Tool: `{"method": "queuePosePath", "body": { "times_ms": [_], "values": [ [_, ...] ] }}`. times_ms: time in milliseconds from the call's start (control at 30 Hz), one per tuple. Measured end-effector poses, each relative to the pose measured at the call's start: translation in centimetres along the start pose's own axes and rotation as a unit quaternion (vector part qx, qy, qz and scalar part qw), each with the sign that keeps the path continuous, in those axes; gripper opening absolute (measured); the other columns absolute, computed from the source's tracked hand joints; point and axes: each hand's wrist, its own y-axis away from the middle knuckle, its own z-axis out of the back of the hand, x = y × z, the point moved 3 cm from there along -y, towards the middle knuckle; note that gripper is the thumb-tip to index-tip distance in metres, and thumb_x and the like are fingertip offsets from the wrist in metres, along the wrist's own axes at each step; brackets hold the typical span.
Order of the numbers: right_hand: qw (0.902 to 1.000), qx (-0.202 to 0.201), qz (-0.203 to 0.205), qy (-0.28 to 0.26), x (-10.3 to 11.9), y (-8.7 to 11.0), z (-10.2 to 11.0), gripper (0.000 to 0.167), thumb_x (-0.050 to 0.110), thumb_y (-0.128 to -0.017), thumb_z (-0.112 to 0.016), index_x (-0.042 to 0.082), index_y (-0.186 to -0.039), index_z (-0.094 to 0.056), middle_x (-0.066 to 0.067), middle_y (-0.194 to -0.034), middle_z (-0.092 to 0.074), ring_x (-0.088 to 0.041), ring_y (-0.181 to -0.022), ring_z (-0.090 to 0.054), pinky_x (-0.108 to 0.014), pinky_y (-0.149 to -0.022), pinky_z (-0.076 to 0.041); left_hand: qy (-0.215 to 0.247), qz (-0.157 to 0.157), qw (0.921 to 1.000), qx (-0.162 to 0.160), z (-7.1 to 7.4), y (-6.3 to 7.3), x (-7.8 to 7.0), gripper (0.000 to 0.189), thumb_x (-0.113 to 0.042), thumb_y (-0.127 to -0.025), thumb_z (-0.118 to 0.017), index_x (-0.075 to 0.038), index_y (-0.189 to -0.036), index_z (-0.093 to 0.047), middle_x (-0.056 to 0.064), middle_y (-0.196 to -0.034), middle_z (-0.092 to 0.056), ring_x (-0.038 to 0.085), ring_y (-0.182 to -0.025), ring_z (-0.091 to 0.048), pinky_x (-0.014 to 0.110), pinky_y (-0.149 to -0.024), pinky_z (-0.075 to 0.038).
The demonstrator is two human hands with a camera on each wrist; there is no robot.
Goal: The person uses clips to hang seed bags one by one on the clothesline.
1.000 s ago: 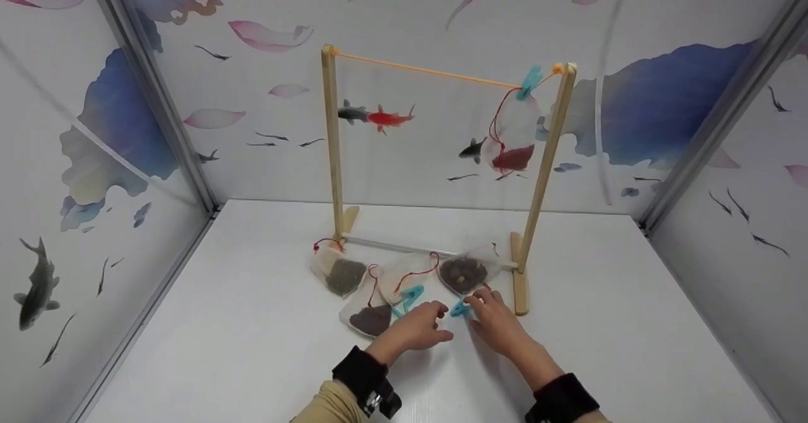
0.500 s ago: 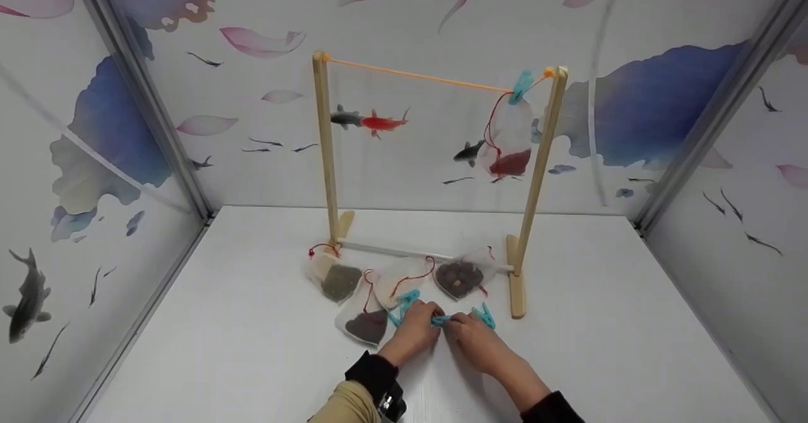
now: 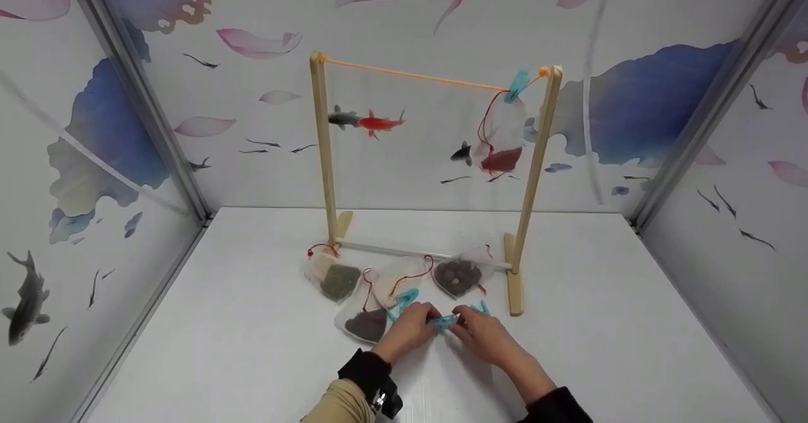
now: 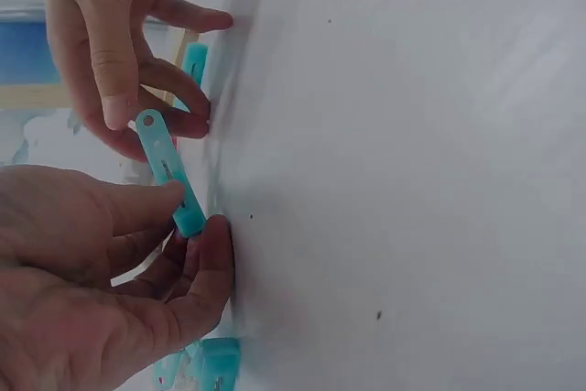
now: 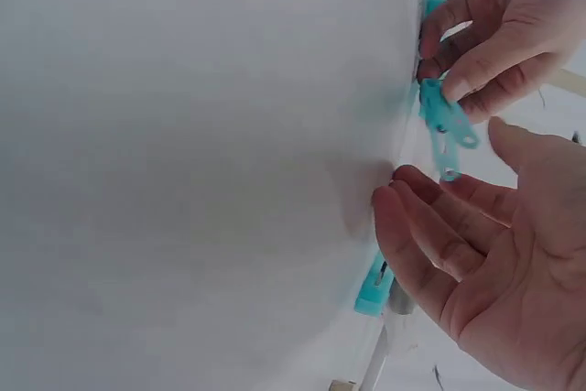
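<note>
Near the front of the white table, my left hand (image 3: 410,327) pinches a light-blue plastic clothespin (image 3: 443,322) between thumb and fingers. In the right wrist view its two handle ends (image 5: 449,148) point toward my right hand (image 5: 476,272). That hand's fingers are loosely bent around the handle ends, the thumb apart from the fingertips. Another blue clothespin (image 3: 407,297) lies beyond my left hand, beside the sachets. A further clothespin (image 3: 483,308) lies behind my right hand, partly hidden by it.
Several drawstring mesh sachets, such as a green-filled one (image 3: 341,282) and a brown-filled one (image 3: 457,278), lie before a wooden frame (image 3: 326,158). A clothespin (image 3: 517,85) hangs a red-filled sachet (image 3: 502,158) from its orange cord (image 3: 410,76). Printed walls (image 3: 284,177) surround the table.
My right hand has come leftward with a clothespin picked up from the table, and my left hand now holds it. The right fingers have loosened around its handle ends.
</note>
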Motion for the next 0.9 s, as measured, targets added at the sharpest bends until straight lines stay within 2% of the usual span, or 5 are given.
{"method": "queuePosePath", "body": {
  "times_ms": [167,433,733,900],
  "values": [
    [0.9999,0.009,0.001,0.007,-0.4,-0.4,0.0,0.022,0.03,-0.101,-0.059,0.009,-0.094,-0.058,0.003,-0.081,-0.053,-0.009,-0.072,-0.046,-0.027,-0.065,-0.042,0.006,-0.006,0.9999,0.007,0.2,0.0,0.0,0.015,0.001,-0.09,-0.062,0.002,-0.103,-0.068,0.017,-0.102,-0.068,0.029,-0.095,-0.064,0.036,-0.086,-0.052],
    [0.9967,0.08,0.01,0.014,-0.6,-0.8,-0.4,0.036,0.043,-0.103,-0.05,0.01,-0.091,-0.052,0.004,-0.077,-0.044,-0.012,-0.072,-0.042,-0.03,-0.065,-0.035,0.003,-0.024,0.9997,0.002,0.1,0.0,0.5,0.016,0.004,-0.093,-0.057,0.002,-0.104,-0.068,0.017,-0.103,-0.071,0.031,-0.099,-0.067,0.036,-0.088,-0.053],
    [0.9958,0.089,-0.018,0.002,-0.7,-1.3,-1.1,0.039,0.045,-0.105,-0.045,0.01,-0.091,-0.052,0.002,-0.075,-0.045,-0.014,-0.071,-0.042,-0.031,-0.066,-0.034,0.021,0.003,0.9998,0.007,0.0,0.1,0.8,0.015,-0.001,-0.096,-0.056,0.0,-0.105,-0.068,0.015,-0.104,-0.07,0.029,-0.099,-0.066,0.037,-0.088,-0.053],
    [0.995,0.086,-0.05,0.0,-1.1,-1.5,-1.6,0.045,0.049,-0.104,-0.044,0.01,-0.086,-0.056,0.002,-0.07,-0.046,-0.016,-0.066,-0.042,-0.032,-0.062,-0.034,0.019,-0.002,0.9998,0.002,-0.2,0.0,0.8,0.014,-0.002,-0.096,-0.057,-0.001,-0.104,-0.069,0.015,-0.103,-0.071,0.029,-0.099,-0.067,0.037,-0.087,-0.053]
  ]
}}
